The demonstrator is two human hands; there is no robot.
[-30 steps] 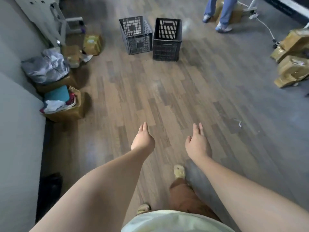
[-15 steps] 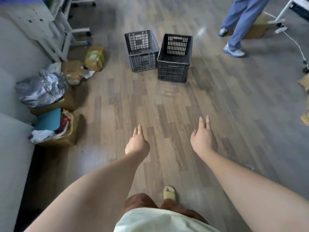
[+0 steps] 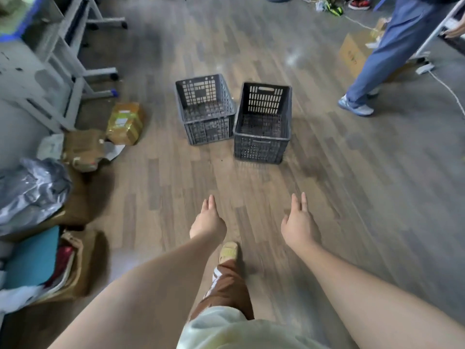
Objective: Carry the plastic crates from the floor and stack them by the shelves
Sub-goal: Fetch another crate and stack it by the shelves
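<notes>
Both hands, left hand [image 3: 208, 221] and right hand [image 3: 299, 224], spread empty at lower centre; two crates [image 3: 206, 109] [image 3: 263, 122] mid-frame look stiff, empty, probably light: grab the end-wall handle slots.

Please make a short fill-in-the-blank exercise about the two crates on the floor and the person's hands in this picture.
1. The number of plastic crates standing on the wooden floor is ____.
2. The darker crate stands to the ____ of the grey crate.
3. Inside, both crates are ____.
4. The left hand and the right hand hold ____.

Missing words: two; right; empty; nothing
</notes>
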